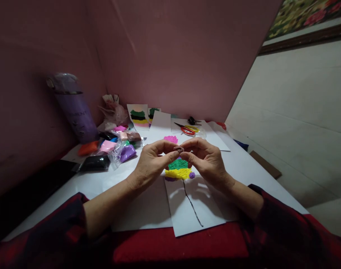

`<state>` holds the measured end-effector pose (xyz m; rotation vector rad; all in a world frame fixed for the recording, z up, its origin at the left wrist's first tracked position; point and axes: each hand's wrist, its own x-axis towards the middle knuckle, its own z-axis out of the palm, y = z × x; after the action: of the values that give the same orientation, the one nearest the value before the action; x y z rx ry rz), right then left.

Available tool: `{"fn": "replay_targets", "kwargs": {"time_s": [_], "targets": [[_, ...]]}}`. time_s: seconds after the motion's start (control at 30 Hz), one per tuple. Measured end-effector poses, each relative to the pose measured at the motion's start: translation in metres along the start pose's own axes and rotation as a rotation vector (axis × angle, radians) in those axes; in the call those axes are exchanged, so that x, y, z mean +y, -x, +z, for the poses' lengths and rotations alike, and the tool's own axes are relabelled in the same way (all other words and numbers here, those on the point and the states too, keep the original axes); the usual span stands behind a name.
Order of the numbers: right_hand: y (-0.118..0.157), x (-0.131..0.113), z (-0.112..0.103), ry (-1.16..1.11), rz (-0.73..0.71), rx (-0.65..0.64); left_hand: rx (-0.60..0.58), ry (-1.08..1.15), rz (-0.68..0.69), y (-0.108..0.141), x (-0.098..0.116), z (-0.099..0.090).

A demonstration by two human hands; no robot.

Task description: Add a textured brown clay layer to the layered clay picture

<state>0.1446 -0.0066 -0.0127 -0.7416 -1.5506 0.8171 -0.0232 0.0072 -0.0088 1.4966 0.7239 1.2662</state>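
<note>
Both hands (181, 149) pinch what seems a brown clay piece (178, 148) above the card (191, 209).

On the flat white bench (267, 179), a tall purple cylindrical bottle (75, 110) stands left, behind the small multicoloured plastic packets (107, 146). Right of these lies a white rectangular paper sheet (180, 215); behind it are red-handled metal scissors (187, 130).

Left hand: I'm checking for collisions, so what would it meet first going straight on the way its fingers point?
Beyond the brown piece at its fingertips, the left hand would likely meet the right hand, fingertips first; how exactly they line up in depth is unclear.
</note>
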Motion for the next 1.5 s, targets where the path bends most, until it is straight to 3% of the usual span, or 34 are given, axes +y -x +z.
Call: {"fn": "replay_targets", "kwargs": {"time_s": [0.23, 0.47, 0.73, 0.87, 1.1, 1.5], "targets": [[-0.001, -0.003, 0.0, 0.03, 0.004, 0.014, -0.038, -0.054, -0.026, 0.002, 0.002, -0.001], [0.001, 0.0, 0.0, 0.055, 0.047, -0.015, 0.017, -0.16, -0.024, 0.001, 0.002, 0.002], [-0.008, 0.005, -0.008, -0.049, 0.14, 0.127, 0.229, -0.05, -0.063, -0.003, 0.003, -0.001], [-0.01, 0.006, -0.007, -0.032, 0.173, 0.114, 0.175, -0.016, -0.094, -0.002, 0.003, -0.001], [-0.005, 0.003, -0.001, -0.029, 0.127, -0.037, 0.058, -0.002, -0.113, 0.0, 0.002, 0.001], [-0.003, 0.011, -0.003, 0.052, 0.131, -0.006, 0.022, 0.011, -0.142, 0.0, 0.0, 0.001]]}}
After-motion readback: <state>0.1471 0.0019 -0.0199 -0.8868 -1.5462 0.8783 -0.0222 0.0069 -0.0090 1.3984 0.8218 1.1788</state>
